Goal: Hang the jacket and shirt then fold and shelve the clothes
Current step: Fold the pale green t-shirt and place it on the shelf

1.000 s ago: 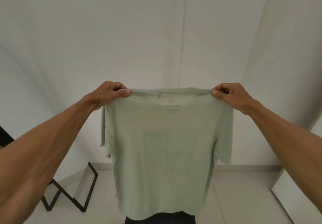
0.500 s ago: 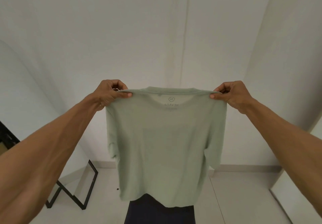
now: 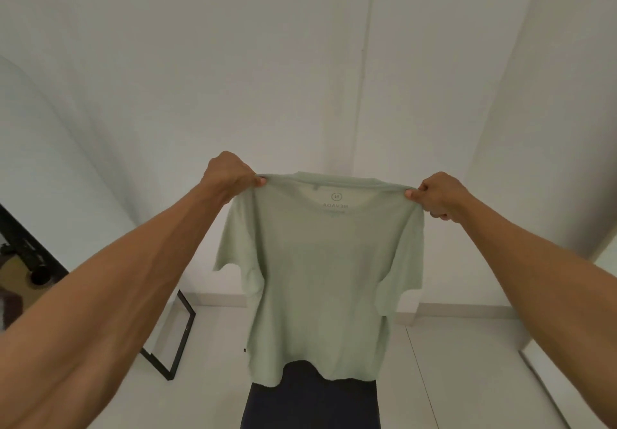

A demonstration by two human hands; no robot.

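Observation:
A pale green T-shirt point(image 3: 320, 281) hangs in the air in front of me, spread flat, with a reversed print showing through below the collar. My left hand point(image 3: 230, 175) pinches its left shoulder seam and my right hand point(image 3: 437, 196) pinches the right shoulder seam, both arms stretched forward. The sleeves droop at either side and the hem hangs free above a dark navy garment point(image 3: 310, 402) that lies below it at the bottom edge.
White walls close in ahead and to the right. A black metal frame leg point(image 3: 180, 338) stands on the pale floor at the left. A dark-edged shelf with objects point(image 3: 23, 261) shows at the far left.
The shirt has swung and lifted, its hem now higher, uncovering more of the dark garment below. Both hands have kept their pinch on the shoulders.

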